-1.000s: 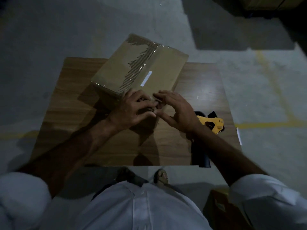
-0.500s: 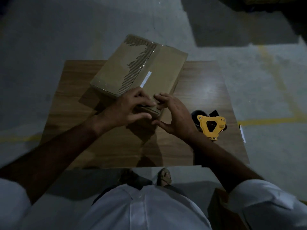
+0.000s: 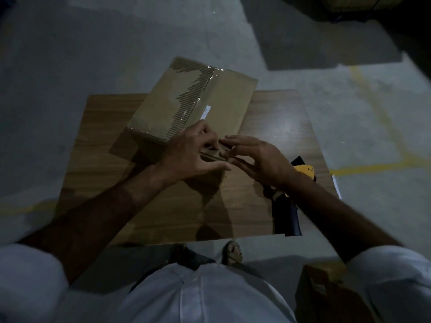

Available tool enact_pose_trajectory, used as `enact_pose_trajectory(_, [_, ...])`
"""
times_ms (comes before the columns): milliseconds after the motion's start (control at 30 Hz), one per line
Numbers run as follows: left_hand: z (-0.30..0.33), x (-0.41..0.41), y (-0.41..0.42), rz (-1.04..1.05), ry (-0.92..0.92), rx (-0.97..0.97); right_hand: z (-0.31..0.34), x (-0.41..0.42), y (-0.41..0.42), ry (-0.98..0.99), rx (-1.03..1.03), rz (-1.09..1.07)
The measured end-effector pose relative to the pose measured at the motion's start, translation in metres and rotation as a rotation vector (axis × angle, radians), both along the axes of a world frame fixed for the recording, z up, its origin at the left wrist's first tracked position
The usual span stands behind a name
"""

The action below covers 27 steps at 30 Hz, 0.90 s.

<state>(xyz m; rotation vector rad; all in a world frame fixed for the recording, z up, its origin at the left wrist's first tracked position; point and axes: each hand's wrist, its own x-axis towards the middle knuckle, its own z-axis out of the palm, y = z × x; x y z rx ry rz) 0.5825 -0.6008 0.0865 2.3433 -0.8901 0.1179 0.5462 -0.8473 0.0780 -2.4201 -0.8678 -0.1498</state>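
— Item, position?
— Cardboard box (image 3: 219, 99), far corner overhanging the table (image 3: 279, 127) edge. My left hand (image 3: 186, 157) pinches its near corner; my right hand (image 3: 263, 159) touches it, fingers straight.
— Clearance? Markings?
— Tape dispenser (image 3: 304, 171) beside my right wrist. White label (image 3: 205, 112), unreadable.

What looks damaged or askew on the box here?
On the cardboard box, top paper is torn along the taped seam, baring corrugated ribs. It sits skewed on the wooden table, far corner past the edge.
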Motion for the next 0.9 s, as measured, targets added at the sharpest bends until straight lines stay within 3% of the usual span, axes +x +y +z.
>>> enact_pose_trajectory(133, [-0.020,-0.018,-0.022,0.173,-0.138,-0.041,-0.003,0.017,-0.004,-0.171,-0.060,0.054])
enact_pose_trajectory(267, [-0.039,-0.028,-0.018,0.231,-0.187,-0.045,-0.033,0.011,0.000,-0.224,0.075,0.008])
enact_pose_trajectory(633, [-0.010,-0.005,0.001,-0.017,0.050,0.023,-0.026,0.018,0.004,-0.160,0.165,0.021])
enact_pose_trajectory(900, [-0.004,-0.001,0.033,0.114,0.141,-0.105,-0.038,-0.008,0.027,-0.091,0.174,-0.224])
